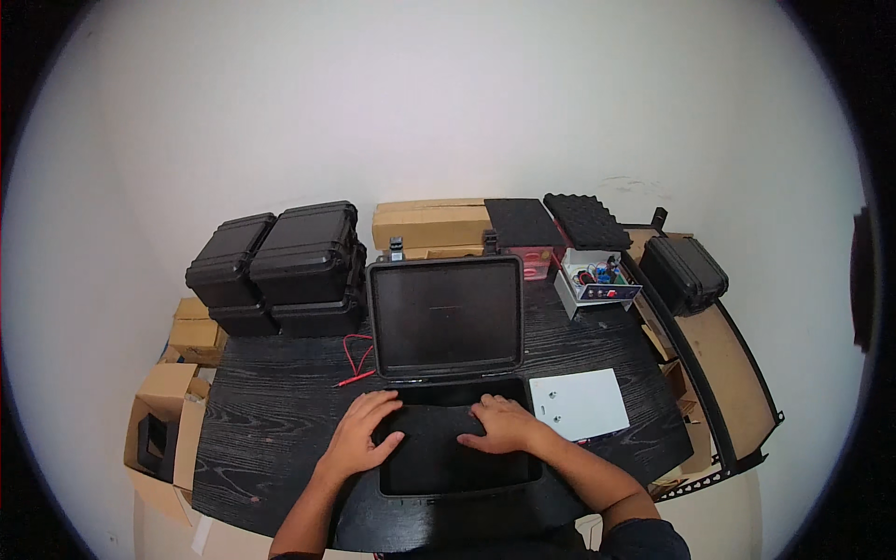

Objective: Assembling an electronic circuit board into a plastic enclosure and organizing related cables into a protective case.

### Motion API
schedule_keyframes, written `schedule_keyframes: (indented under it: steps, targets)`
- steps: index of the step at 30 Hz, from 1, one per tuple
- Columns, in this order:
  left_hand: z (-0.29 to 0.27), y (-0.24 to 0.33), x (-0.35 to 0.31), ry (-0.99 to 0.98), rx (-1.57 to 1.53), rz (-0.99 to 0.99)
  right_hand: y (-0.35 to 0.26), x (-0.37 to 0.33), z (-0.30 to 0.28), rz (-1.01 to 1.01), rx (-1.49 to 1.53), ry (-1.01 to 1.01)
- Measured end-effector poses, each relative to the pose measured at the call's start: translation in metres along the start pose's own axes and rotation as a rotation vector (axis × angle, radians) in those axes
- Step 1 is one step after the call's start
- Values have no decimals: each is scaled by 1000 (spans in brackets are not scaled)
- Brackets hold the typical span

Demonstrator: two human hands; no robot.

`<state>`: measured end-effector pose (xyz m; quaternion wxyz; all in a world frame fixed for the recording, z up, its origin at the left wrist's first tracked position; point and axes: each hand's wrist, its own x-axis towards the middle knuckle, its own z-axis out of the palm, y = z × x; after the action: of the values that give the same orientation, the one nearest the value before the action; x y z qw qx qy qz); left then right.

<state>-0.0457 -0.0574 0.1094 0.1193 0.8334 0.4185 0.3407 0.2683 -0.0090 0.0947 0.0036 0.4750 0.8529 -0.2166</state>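
Observation:
A black hard case (446, 375) lies in front of me with its lid (448, 315) raised and leaning back. Inside its base is a flat dark panel that looks like foam (439, 459); a slightly wavy far edge shows near the hinge. My left hand (366, 431) rests at the base's left side, fingers stretched toward the hinge and thumb out over the panel. On the right part of the panel lies my right hand (504, 425), fingers extended and thumb apart. Neither hand visibly grasps anything; some fingertip contact is hard to make out.
Stacked black cases (303, 245) stand at the back left. A red test lead (357, 378) lies beside the lid. Right of the case is a white panel (581, 403); behind it sits an open electronics box (599, 280). Another black case (684, 273) rests on a rack (723, 364).

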Motion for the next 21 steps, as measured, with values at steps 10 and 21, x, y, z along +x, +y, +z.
schedule_keyframes:
  steps: [10,21]
  targets:
    - [21,-24,-7,-114,-395,-193,9,-74,-70,-340,407,362]
    - [36,-26,-6,213,-717,-98,58,-100,-104,-62,842,479]
